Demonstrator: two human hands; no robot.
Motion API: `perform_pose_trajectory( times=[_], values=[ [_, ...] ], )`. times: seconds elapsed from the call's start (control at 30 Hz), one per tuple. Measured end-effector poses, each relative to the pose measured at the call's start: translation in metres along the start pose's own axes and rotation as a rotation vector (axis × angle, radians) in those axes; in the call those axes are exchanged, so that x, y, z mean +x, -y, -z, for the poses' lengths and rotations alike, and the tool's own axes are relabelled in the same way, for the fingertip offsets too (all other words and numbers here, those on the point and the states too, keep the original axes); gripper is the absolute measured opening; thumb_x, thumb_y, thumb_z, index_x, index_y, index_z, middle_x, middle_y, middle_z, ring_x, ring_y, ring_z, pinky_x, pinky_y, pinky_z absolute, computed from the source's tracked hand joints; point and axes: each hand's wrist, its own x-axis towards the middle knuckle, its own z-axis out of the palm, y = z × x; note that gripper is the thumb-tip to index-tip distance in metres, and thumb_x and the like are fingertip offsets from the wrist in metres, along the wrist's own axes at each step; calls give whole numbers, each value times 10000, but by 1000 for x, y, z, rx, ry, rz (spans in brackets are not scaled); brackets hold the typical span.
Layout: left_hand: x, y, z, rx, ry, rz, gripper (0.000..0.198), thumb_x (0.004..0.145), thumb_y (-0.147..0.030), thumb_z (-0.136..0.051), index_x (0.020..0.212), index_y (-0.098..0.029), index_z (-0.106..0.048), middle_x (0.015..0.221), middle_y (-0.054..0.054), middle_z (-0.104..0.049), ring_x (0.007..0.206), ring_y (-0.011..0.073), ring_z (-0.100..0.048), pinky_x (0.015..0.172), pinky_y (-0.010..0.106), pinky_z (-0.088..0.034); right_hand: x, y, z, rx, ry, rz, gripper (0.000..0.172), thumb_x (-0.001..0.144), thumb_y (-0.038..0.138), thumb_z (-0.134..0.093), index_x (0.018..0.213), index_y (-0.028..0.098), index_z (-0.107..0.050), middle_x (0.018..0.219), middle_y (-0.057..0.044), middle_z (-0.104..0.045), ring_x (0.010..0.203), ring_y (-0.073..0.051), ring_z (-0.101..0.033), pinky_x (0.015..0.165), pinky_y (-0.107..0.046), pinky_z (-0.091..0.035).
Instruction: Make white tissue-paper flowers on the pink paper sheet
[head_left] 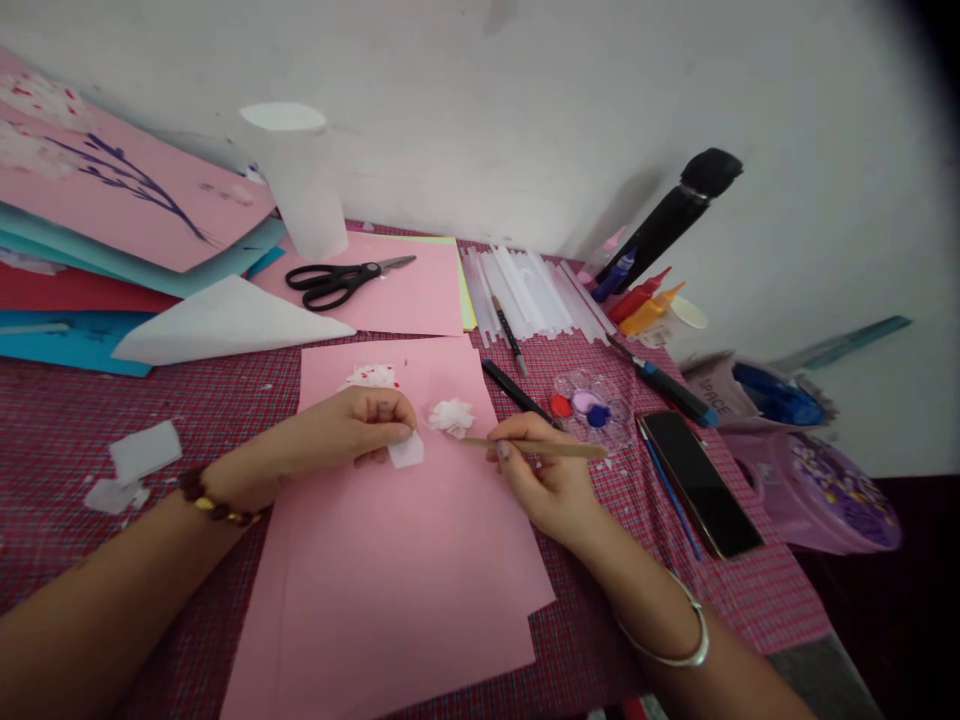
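Note:
My left hand (367, 425) pinches a small white tissue-paper square (407, 451) above the pink paper (397, 570). Between the fingers of my right hand (544, 475) is a thin wooden stick (562, 449), its tip pointing left, close to a white paper flower (450, 415) on the sheet. I cannot tell whether the tip touches the flower. A second white flower with red specks (373, 376) lies just beyond my left hand, partly hidden by it.
Black scissors (337, 280) rest on papers at the back. To the right are a paint palette (592, 408), a phone (701, 482), paint bottles (637, 300) and a craft knife (671, 388). White paper pieces (145, 450) lie left. A paper roll (300, 190) stands by the wall.

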Motion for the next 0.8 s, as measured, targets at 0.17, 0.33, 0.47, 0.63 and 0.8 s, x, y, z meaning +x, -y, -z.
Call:
perform_pose_trajectory(
  times=[0.17, 0.33, 0.47, 0.63, 0.8],
  values=[
    [-2, -1, -2, -78, -24, 27, 128, 782, -320, -578, 781, -195, -607, 560, -51, -538, 384, 51, -392, 359, 157, -251, 2, -2, -1, -134, 65, 28, 150, 846, 117, -477, 892, 216, -580, 763, -17, -634, 629, -137, -585, 589, -266, -465],
    [-1, 1, -1, -114, -8, 52, 162, 747, -317, -614, 859, -201, -622, 575, -47, -562, 390, 58, -432, 368, 154, -299, 3, -8, -2, -158, 25, 26, 148, 859, 133, -486, 929, 218, -585, 784, -25, -637, 678, -155, -609, 638, -288, -478],
    [0, 2, -1, -97, 79, 70, 170, 714, -292, -644, 848, -193, -612, 578, -45, -577, 406, 74, -466, 386, 169, -365, 1, -12, -3, -130, -15, -49, 149, 858, 140, -490, 948, 219, -580, 762, -19, -624, 681, -163, -609, 619, -286, -466],
    [0, 1, -3, -34, 120, 62, 183, 747, -340, -637, 678, -176, -592, 518, -42, -547, 468, 94, -508, 465, 194, -411, 3, -18, -5, 11, -73, -169, 106, 877, 172, -477, 905, 208, -573, 720, -7, -611, 606, -148, -579, 530, -259, -423],
    [1, -8, -16, 161, -43, -161, 126, 771, -287, -602, 719, -180, -641, 697, -7, -610, 654, 120, -547, 608, 222, -426, 8, -23, -5, 108, -94, -210, 92, 863, 174, -488, 844, 209, -571, 689, 1, -597, 557, -138, -544, 477, -248, -390]
  ],
)
